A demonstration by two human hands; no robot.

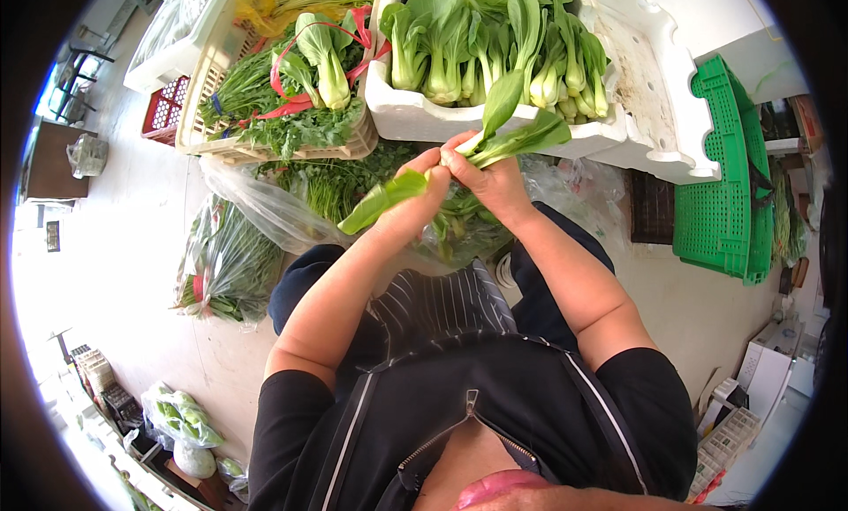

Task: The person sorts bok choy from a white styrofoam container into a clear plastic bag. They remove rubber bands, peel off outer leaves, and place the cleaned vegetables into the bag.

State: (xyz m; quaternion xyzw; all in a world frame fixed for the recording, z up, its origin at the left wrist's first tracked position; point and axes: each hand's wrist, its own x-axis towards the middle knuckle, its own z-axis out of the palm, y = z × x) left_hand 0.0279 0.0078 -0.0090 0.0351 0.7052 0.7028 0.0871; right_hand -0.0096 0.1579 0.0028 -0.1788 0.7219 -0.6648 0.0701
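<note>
My left hand (424,183) and my right hand (493,183) meet in front of me, fingertips touching. A small head of bok choy (500,127) is in my right hand, its green leaves pointing up and away from me. From my left hand a separate-looking bok choy leaf (384,199) sticks out toward the lower left; its stalk end is hidden by the fingers. Just beyond the hands stands a white foam box (437,121), where several heads of bok choy (444,47) are packed upright.
Left of the foam box, a cream plastic crate (199,117) holds leafy greens, bok choy and red ribbon (291,107). Below my hands lie greens in clear plastic (331,193). A bagged bundle (232,259) rests on the floor at left. Green baskets (719,199) stand at right.
</note>
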